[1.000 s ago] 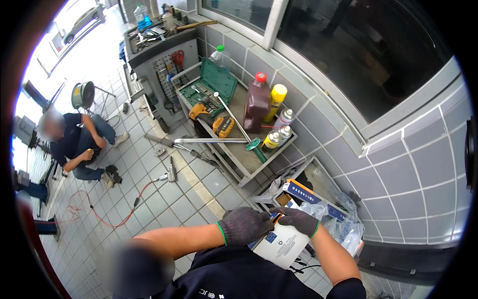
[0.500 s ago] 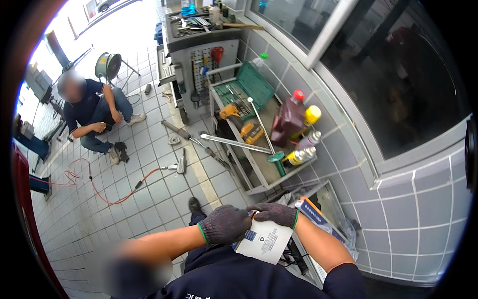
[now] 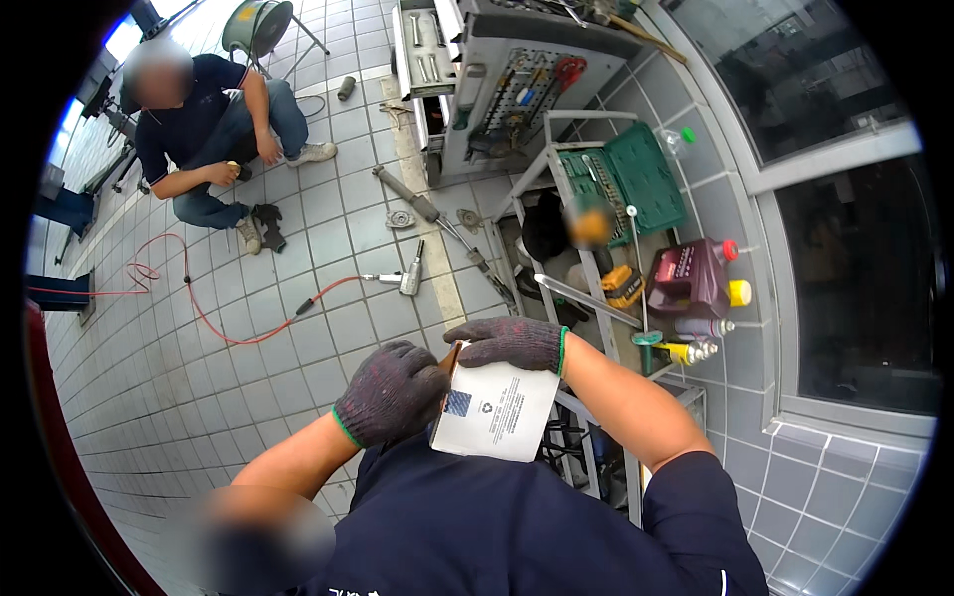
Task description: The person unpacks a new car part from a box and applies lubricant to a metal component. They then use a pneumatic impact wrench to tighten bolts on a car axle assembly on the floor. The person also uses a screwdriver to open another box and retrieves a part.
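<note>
A white cardboard box point(image 3: 502, 412) with a dark blue patch and small print is held in front of my body. My right hand point(image 3: 512, 344), in a dark knit work glove with a green cuff, grips its far edge from above. My left hand point(image 3: 396, 394), in a matching glove, has its fingers curled at the box's left end, next to a brown cardboard edge. The left fingertips are partly hidden, and the inside of the box does not show.
A grey tool cart point(image 3: 596, 278) at right carries a green socket case point(image 3: 636, 184), yellow power tool point(image 3: 623, 286), maroon jug point(image 3: 693, 276) and spray cans. On the tiled floor lie an air wrench point(image 3: 408, 278), red hose point(image 3: 234, 341) and shock absorber point(image 3: 407, 193). Another person point(image 3: 214, 129) sits at left.
My view has turned, so the cart and floor items sit farther right. In the picture, both hands and the box are higher; my left hand has moved left, showing more of the box's end.
</note>
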Motion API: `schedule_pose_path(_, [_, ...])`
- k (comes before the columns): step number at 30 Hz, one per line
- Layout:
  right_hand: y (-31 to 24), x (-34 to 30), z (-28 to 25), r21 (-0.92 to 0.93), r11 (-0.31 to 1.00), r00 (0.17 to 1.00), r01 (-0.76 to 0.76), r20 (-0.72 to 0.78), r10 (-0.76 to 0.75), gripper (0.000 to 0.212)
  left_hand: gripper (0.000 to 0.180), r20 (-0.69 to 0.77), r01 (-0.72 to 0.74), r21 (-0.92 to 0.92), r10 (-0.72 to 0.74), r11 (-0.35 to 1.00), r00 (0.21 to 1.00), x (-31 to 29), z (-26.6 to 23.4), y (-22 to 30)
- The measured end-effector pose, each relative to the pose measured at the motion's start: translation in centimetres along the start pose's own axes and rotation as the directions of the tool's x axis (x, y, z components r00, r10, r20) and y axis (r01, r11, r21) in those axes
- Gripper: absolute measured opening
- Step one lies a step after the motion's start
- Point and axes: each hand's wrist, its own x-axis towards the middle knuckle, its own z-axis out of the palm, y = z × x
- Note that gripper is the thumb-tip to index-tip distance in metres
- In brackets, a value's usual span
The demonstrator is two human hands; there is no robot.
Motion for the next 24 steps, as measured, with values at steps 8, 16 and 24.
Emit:
schedule_pose_path(8, [-6.3,11.8,-7.4,-0.055,0.998,0.994,0.041,0.108,-0.034,0.085,0.025,-0.069,0.231,0.194,-0.222,0.953,0.973,1.6,-6.6,-7.9])
schedule_pose_path(16, [-12.7,20.1,-20.7,-0.101,0.989,0.975,0.105,0.207,-0.082,0.086,0.022,0.154,-0.106,0.362,0.053,0.926,0.987,11.8,-15.1,-20.2])
schedule_pose_path(24, [-15.6,20.7,-34.2,-0.120,0.991,0.986,0.055,0.161,-0.035,0.101,0.025,-0.003,-0.061,0.238,0.064,0.969,0.998,22.9,-18.4,-27.4])
